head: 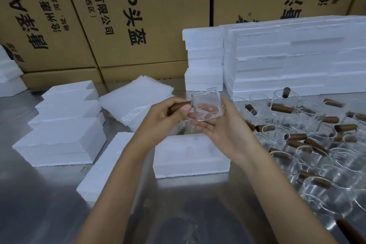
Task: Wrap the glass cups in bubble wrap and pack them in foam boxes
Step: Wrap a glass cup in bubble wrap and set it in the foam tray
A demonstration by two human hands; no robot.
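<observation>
A clear glass cup [206,101] with a brown wooden handle is held in the air above the steel table. My left hand [166,119] pinches the wooden handle between thumb and fingers. My right hand [215,123] cradles the cup's body from below and behind, its fingers seen through the glass. Directly under the hands lies a white foam box [190,154]. A stack of bubble wrap sheets [134,99] sits just left of the cup, behind my left hand.
Several more glass cups with wooden handles [316,140] crowd the table's right side. Foam box pieces [65,125] are stacked at left, one long foam piece [103,166] beside my left forearm, and tall foam stacks [287,55] at the back. Cardboard cartons [118,16] wall the rear.
</observation>
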